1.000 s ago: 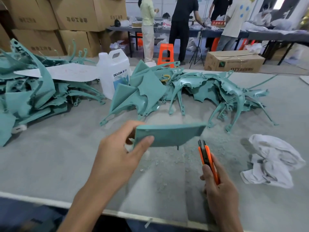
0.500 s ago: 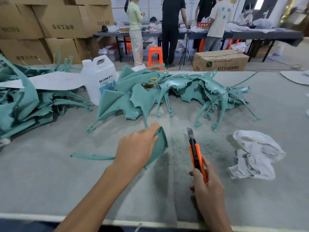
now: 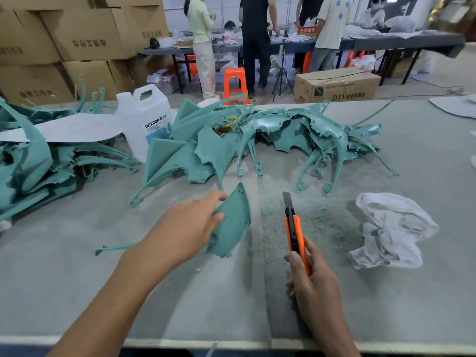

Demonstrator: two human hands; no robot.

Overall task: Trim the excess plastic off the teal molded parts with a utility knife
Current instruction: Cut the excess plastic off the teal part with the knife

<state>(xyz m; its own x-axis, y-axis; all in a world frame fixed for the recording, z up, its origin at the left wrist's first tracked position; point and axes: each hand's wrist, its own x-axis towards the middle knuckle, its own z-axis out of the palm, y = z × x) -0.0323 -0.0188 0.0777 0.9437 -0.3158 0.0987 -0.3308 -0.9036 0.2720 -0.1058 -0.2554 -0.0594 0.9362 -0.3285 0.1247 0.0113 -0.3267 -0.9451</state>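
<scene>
White DEXCON jug behind teal parts

Curved teal part, held tilted at mid-tabletop; orange utility knife, blade extended, just right of it; ragged teal parts heaped toward the far edge.

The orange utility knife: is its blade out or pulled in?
Out. The grey blade sticks out beyond the body of the orange utility knife, which the right hand grips.
</scene>
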